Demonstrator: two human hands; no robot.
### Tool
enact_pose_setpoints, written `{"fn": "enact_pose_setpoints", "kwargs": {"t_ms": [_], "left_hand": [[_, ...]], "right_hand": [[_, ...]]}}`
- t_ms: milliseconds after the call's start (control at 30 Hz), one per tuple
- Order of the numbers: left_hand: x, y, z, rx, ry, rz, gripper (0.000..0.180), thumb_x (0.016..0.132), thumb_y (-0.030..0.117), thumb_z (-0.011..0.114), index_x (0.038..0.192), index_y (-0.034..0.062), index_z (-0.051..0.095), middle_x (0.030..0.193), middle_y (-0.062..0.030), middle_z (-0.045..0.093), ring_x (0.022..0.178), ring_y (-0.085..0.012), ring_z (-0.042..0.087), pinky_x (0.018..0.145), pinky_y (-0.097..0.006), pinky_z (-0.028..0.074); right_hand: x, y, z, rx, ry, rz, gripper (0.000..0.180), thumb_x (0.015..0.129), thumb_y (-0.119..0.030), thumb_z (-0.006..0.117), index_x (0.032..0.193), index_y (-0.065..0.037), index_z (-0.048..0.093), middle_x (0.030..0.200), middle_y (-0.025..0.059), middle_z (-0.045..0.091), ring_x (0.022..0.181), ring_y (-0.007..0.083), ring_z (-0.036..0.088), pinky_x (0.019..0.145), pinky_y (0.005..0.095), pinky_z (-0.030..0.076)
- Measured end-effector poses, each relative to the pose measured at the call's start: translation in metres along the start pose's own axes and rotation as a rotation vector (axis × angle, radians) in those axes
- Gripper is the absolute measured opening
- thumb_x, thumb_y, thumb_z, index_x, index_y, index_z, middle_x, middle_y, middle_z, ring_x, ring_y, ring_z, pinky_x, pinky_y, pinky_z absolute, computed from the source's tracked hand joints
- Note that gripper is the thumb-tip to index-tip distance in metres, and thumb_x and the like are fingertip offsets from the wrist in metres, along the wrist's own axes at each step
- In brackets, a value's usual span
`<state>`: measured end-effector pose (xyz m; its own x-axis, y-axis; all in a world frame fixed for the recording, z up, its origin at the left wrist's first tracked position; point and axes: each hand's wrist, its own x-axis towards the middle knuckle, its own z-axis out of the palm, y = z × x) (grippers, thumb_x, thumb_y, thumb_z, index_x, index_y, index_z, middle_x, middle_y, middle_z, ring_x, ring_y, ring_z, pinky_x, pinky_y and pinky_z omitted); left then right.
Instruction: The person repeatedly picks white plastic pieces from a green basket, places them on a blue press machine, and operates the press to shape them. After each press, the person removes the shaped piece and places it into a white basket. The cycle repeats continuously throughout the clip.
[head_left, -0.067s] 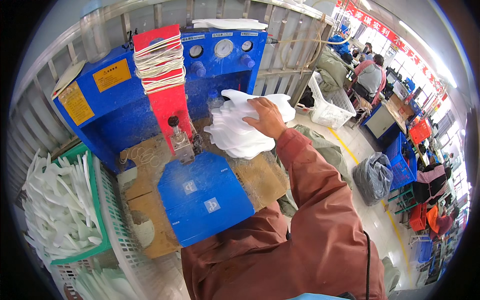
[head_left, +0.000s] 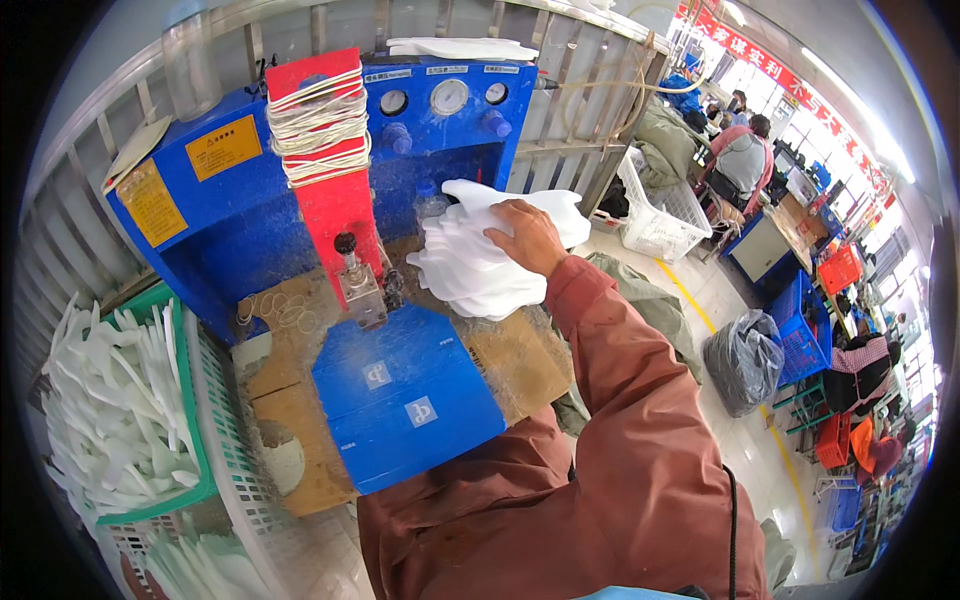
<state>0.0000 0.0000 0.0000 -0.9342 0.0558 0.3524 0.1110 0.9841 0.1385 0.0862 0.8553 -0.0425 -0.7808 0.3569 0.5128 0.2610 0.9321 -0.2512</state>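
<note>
Stack of white pieces [head_left: 462,268], ragged-edged, on counter [head_left: 530,365] right of blue board [head_left: 400,400]; right hand [head_left: 535,240] on top, fingers [head_left: 507,213] spread, grip unclear; left hand unseen; a sideways push could topple the staggered layers.

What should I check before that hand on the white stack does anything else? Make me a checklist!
1. Bare right hand touching the stack of thin, white, wavy-edged pieces: ok.
2. Exactly one piece gripped: cannot tell; the grip's underside is hidden.
3. Stack edges lined up: not ok; they fan out unevenly.
4. Right hand apart from the small silvery metal head under the flat red cord-wrapped arm: ok.
5. Left hand's position: cannot tell; it isn't clearly visible.
6. Readings on the round white-faced gauges: cannot tell; too small.
</note>
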Motion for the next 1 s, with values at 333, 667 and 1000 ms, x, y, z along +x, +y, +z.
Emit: {"fn": "enact_pose_setpoints", "kwargs": {"t_ms": [333, 667, 1000], "left_hand": [[0.009, 0.154, 0.021, -0.36, -0.212, 0.385, 0.045, 0.1, 0.013, 0.064, 0.143, -0.001, 0.061, 0.151, -0.0217, 0.059, 0.134, -0.038, 0.06, 0.115, -0.043, 0.045], [-0.019, 0.283, 0.041, -0.813, -0.431, 0.522, 0.041, 0.091, -0.001, 0.071, 0.132, -0.0021, 0.069, 0.133, -0.0217, 0.07, 0.122, -0.0389, 0.067, 0.107, -0.042, 0.051], [-0.098, 0.422, 0.079, -1.947, -1.356, 0.081, 0.071, 0.103, 0.01, 0.07, 0.164, 0.0027, 0.036, 0.152, -0.0191, 0.057, 0.136, -0.0262, 0.058, 0.113, -0.042, 0.05]], "right_hand": [[0.01, 0.01, -0.015, 0.125, 0.023, 0.06, 0.026, 0.1, -0.02, 0.063, 0.119, -0.006, 0.074, 0.111, 0.0226, 0.072, 0.102, 0.0459, 0.069, 0.091, 0.0518, 0.054], [0.007, -0.002, -0.076, 0.039, 0.536, -0.032, 0.03, 0.098, -0.001, 0.06, 0.127, -0.005, 0.071, 0.113, 0.022, 0.073, 0.103, 0.0433, 0.071, 0.09, 0.0451, 0.056], [-0.187, -0.147, -0.104, 0.322, 0.508, -0.342, 0.03, 0.089, 0.011, 0.061, 0.116, 0.007, 0.072, 0.119, 0.0279, 0.074, 0.112, 0.0444, 0.072, 0.101, 0.0501, 0.056]]}}
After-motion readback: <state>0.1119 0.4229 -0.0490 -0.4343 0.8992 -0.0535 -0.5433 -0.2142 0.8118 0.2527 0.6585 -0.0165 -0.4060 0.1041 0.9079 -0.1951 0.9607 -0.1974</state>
